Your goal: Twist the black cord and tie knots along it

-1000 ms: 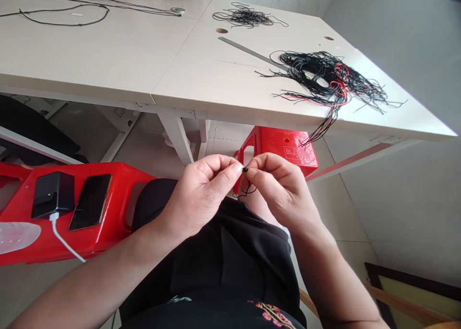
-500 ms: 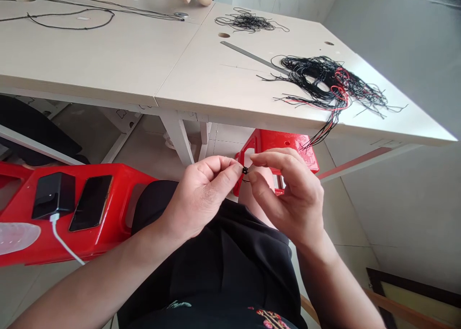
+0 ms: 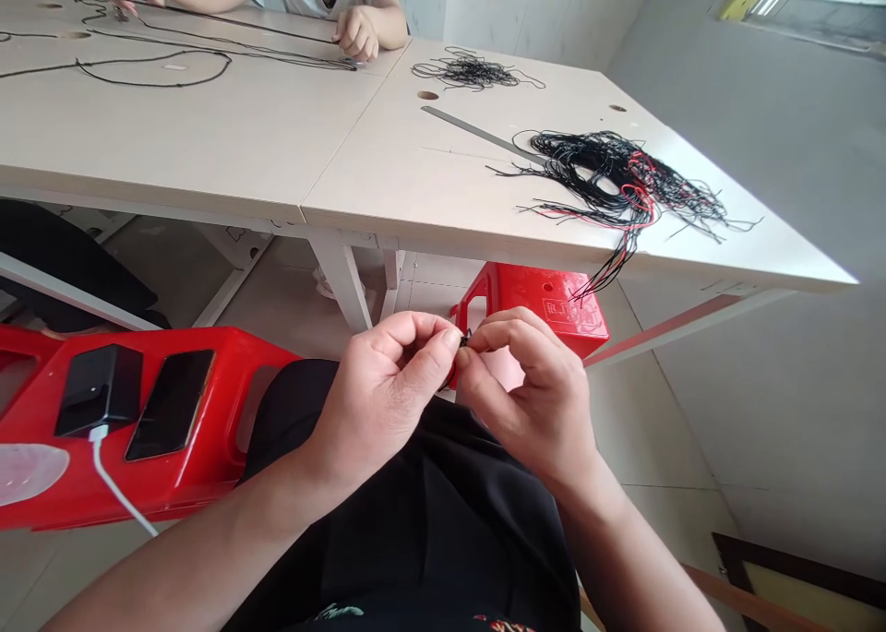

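Note:
Above my lap, my left hand [image 3: 398,387] pinches a small piece of black cord [image 3: 464,340] between thumb and forefinger. My right hand [image 3: 530,383] meets it from the other side, its thumb and forefinger closed on the same cord. The fingertips of both hands almost touch and hide most of the cord, so its shape is hard to make out. On the table beyond lies a bundle of black cords [image 3: 588,175] with some red strands, its loose ends hanging over the front edge.
A metal ruler [image 3: 477,132] touches the bundle, and a smaller cord tangle [image 3: 471,71] lies farther back. Across the table [image 3: 208,143] a co-worker's hands [image 3: 356,34] handle long black cord. A black power bank [image 3: 103,387] and phone [image 3: 172,403] rest on a red stool [image 3: 228,355] at left.
My right hand has moved left, and its parted thumb and forefinger have closed on the cord beside my left fingertips. The view has tilted up, showing more of the co-worker.

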The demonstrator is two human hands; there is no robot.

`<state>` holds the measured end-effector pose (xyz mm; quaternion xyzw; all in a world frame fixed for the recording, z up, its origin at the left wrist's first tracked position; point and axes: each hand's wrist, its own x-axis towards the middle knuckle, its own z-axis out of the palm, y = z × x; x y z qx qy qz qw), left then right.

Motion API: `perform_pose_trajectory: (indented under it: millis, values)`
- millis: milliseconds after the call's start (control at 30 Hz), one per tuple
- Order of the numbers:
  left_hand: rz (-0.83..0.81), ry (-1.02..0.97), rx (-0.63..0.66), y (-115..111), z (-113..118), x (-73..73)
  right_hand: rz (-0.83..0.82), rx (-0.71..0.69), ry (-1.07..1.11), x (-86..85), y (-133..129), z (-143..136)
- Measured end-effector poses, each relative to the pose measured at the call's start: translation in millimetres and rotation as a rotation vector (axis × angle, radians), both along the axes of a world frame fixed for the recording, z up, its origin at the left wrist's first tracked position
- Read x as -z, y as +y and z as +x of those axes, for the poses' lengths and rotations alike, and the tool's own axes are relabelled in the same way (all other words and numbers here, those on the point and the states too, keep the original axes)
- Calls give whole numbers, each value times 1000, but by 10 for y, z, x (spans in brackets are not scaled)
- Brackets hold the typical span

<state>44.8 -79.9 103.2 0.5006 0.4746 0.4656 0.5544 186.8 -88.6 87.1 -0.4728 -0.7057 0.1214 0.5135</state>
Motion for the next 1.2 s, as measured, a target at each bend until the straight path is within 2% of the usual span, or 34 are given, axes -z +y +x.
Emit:
perform_pose_trajectory:
  millis: [133,267,367,467,567,633,833,1000,1200]
  values:
    - [-209,-128,61,5,7,-31,-86,-172,288,13,-5,56]
    - [-237,-141,85,-11,8,-35,-178,-253,411,23,-3,66]
    - [-172,-107,73,-19,1,-11,-155,-205,403,37,-2,47]
    - [-118,-73,62,-14,1,4,-68,-95,278,42,3,35]
    - [-241,-132,100,0,10,-24,71,11,73,27,9,44]
    - [-344,-204,116,10,16,-59,143,43,19,18,5,55]
    - [-413,-310,107,34,15,-113,135,43,128,43,-63,56]
    - [-342,-263,122,25,20,-65,53,6,123,30,-77,39]
    - [-31,-25,76,-30,9,17,27,-6,103,-18,-58,26]
